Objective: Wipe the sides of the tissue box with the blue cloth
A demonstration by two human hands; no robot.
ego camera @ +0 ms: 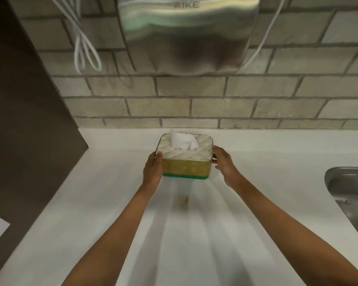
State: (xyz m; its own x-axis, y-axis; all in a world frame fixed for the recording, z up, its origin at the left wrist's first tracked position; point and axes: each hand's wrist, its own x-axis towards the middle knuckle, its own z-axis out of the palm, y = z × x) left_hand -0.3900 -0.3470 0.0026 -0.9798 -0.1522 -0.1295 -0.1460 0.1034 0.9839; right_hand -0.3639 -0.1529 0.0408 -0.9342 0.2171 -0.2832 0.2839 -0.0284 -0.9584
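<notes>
Tissue box held between two hands near the back of the white counter.

The left hand presses its left side, thumb on the top edge; the right hand cups the right side, fingers apparently partly spread. The brick wall stands just behind, the steel sink well apart to the right, bare counter in front.

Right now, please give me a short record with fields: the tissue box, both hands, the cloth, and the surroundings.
box: square tissue box with quilted white top, yellow sides, green base, on the white counter
tissue: white sheet sticking up
left hand: on the box's left side
right hand: on its right side
blue cloth: not in view
above: steel hand dryer
right: steel sink
</notes>
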